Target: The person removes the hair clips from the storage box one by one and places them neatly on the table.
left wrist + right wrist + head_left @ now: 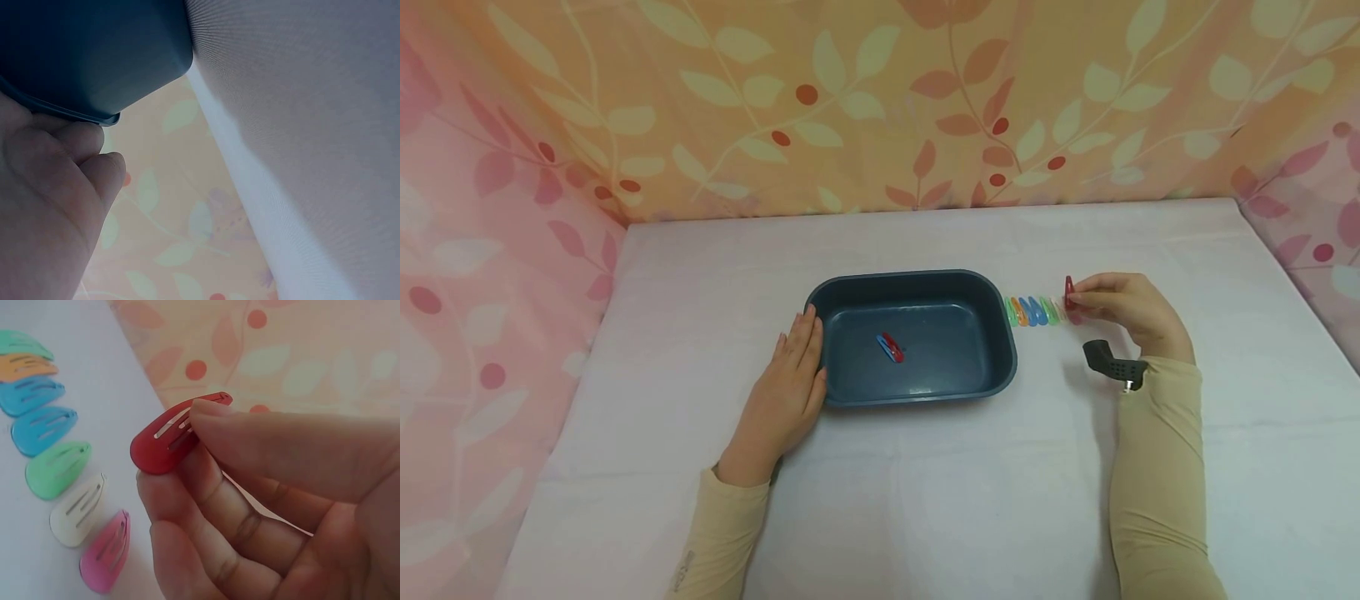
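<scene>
A red snap hair clip [164,439] is pinched between the thumb and fingers of my right hand [1131,307], raised over the right end of a row of clips. That row lies on the white cloth and includes a pink clip [105,556], a white clip [76,515], a green clip [55,470], two blue ones and an orange clip [25,367]. My left hand [784,392] rests with straight fingers against the left rim of a dark blue tray [917,400]. Inside the tray a blue clip [885,348] and a red clip [893,347] lie side by side.
White cloth [895,500] covers the table. A patterned curtain [865,108] hangs behind it and along both sides. A black wrist camera mount [1112,364] sticks out from the right sleeve. The clip row begins right beside the tray's right wall.
</scene>
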`<action>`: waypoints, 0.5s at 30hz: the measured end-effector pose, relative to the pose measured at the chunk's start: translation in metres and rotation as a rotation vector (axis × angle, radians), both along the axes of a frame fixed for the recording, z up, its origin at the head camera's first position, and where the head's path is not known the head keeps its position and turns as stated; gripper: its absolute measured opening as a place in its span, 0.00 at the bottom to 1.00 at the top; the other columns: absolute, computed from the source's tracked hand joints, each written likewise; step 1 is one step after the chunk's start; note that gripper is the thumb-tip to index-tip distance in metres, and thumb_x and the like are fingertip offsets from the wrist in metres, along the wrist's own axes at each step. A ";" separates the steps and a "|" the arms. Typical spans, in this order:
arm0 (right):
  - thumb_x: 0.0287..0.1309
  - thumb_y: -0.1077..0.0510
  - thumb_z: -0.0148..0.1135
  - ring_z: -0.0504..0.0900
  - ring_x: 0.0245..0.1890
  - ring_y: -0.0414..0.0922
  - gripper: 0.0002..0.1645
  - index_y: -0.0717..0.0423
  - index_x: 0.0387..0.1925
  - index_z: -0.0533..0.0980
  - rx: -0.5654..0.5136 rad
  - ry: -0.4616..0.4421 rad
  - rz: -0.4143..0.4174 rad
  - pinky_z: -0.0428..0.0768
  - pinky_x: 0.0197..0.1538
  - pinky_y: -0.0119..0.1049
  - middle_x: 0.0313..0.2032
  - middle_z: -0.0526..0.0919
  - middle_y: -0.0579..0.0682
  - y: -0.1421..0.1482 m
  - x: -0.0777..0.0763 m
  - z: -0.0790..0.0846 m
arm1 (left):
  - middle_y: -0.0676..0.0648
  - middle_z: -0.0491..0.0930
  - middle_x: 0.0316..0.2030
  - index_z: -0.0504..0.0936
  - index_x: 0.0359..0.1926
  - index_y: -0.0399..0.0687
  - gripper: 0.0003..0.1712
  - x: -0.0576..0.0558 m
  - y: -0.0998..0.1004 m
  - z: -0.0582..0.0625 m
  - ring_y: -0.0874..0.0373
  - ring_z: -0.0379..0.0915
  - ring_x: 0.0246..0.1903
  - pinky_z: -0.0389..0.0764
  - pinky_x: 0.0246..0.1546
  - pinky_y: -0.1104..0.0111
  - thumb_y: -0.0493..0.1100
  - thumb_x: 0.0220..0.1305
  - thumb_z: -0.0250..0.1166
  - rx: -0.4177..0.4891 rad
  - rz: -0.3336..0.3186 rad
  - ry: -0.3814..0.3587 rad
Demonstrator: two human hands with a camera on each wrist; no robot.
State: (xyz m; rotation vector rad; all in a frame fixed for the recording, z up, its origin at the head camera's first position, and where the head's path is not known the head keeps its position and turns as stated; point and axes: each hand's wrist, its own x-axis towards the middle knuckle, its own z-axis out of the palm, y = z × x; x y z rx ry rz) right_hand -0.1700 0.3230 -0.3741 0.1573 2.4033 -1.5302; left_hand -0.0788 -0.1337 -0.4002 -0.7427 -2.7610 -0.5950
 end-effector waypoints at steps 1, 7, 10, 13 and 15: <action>0.57 0.55 0.65 0.80 0.33 0.37 0.04 0.49 0.34 0.84 -0.001 -0.004 -0.006 0.78 0.41 0.26 0.29 0.84 0.39 0.000 0.000 0.000 | 0.34 0.45 0.71 0.53 0.68 0.25 0.33 0.000 0.000 0.000 0.43 0.43 0.70 0.52 0.66 0.50 0.39 0.67 0.48 0.000 0.001 -0.002; 0.57 0.52 0.65 0.79 0.35 0.36 0.03 0.43 0.33 0.84 0.014 -0.048 -0.025 0.77 0.42 0.25 0.30 0.83 0.36 0.005 0.002 0.000 | 0.34 0.45 0.71 0.53 0.68 0.25 0.33 0.000 0.000 0.000 0.43 0.43 0.70 0.52 0.66 0.49 0.39 0.67 0.49 -0.004 0.006 -0.008; 0.57 0.51 0.65 0.78 0.36 0.36 0.06 0.45 0.35 0.84 0.035 -0.069 -0.020 0.76 0.42 0.25 0.31 0.82 0.35 0.008 0.002 -0.002 | 0.34 0.45 0.71 0.53 0.68 0.25 0.33 0.000 0.000 0.000 0.44 0.42 0.70 0.52 0.66 0.49 0.39 0.67 0.49 -0.001 0.006 -0.008; 0.58 0.50 0.64 0.78 0.36 0.36 0.09 0.47 0.38 0.84 0.043 -0.087 -0.016 0.76 0.41 0.25 0.32 0.82 0.35 0.012 0.002 -0.003 | 0.35 0.45 0.71 0.53 0.68 0.25 0.33 0.001 0.000 0.000 0.44 0.42 0.70 0.52 0.66 0.49 0.39 0.67 0.49 0.001 0.006 -0.009; 0.58 0.51 0.64 0.79 0.35 0.36 0.09 0.48 0.38 0.84 0.036 -0.087 -0.020 0.77 0.41 0.25 0.32 0.82 0.35 0.014 0.002 -0.004 | 0.35 0.45 0.71 0.53 0.68 0.25 0.33 0.001 0.000 0.000 0.44 0.42 0.70 0.52 0.66 0.50 0.39 0.67 0.49 0.000 0.006 -0.008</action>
